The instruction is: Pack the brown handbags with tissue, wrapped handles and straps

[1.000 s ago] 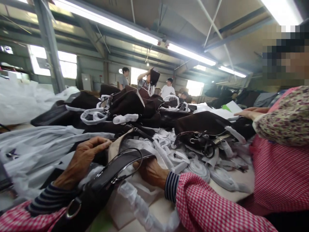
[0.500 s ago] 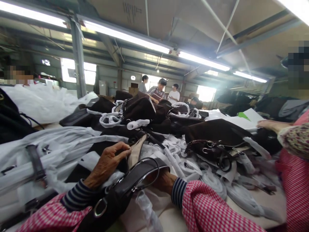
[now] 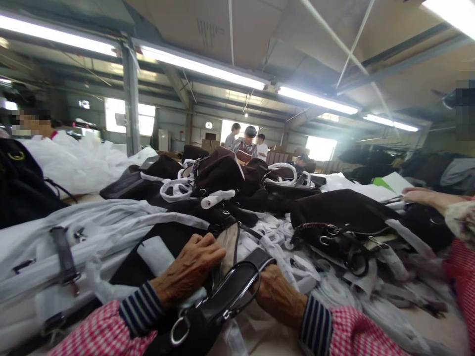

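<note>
A dark brown handbag (image 3: 208, 316) with a zipper edge and a metal ring lies right in front of me, its opening facing up. My left hand (image 3: 191, 267) grips the bag's far rim and the tan lining (image 3: 227, 247) at its mouth. My right hand (image 3: 276, 294) rests knuckles-up against the bag's right side, fingers tucked under the zipper strip. Both my wrists show striped cuffs under red checked sleeves.
A heap of dark brown bags (image 3: 334, 212) with white paper-wrapped handles (image 3: 217, 198) covers the table. White plastic wrapping (image 3: 74, 237) lies at left. A co-worker's hand (image 3: 419, 195) reaches in at right. Several people stand far back near a doorway.
The view has swung right and up. My left hand has closed from a loose reach onto the bag's rim, and my right hand has come out into plain sight beside the zipper.
</note>
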Demonstrator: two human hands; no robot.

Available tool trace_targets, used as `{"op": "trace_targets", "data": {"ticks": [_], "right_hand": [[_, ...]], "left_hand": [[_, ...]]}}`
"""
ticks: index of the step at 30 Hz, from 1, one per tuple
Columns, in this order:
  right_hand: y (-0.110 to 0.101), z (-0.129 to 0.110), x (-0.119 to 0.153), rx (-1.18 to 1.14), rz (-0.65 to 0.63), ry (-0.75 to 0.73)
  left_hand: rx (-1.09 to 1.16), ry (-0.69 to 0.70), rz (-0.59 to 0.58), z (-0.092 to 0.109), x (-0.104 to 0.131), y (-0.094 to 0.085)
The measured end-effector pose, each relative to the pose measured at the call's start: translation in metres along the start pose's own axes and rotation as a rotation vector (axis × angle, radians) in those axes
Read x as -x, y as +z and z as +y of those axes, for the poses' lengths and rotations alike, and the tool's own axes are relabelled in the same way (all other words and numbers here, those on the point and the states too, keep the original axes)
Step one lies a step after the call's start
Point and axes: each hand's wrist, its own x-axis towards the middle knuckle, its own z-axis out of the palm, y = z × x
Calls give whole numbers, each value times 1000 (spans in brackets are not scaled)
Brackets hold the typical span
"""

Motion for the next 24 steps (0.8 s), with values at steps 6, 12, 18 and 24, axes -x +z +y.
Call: {"op": "trace_targets", "data": {"ticks": [6, 12, 18, 24], "right_hand": [[-32, -2, 29, -306, -8, 288], [-66, 10, 11, -996, 194, 835], [-44, 28, -74, -1234, -31, 959], [-6, 39, -118, -1151, -263, 975]], "left_hand": [[29, 132, -69, -4, -9, -2], [-67, 141, -46, -3, -10, 2], [-116, 100, 11, -1, 0, 7], [-72, 71, 21, 1, 7, 9]]}}
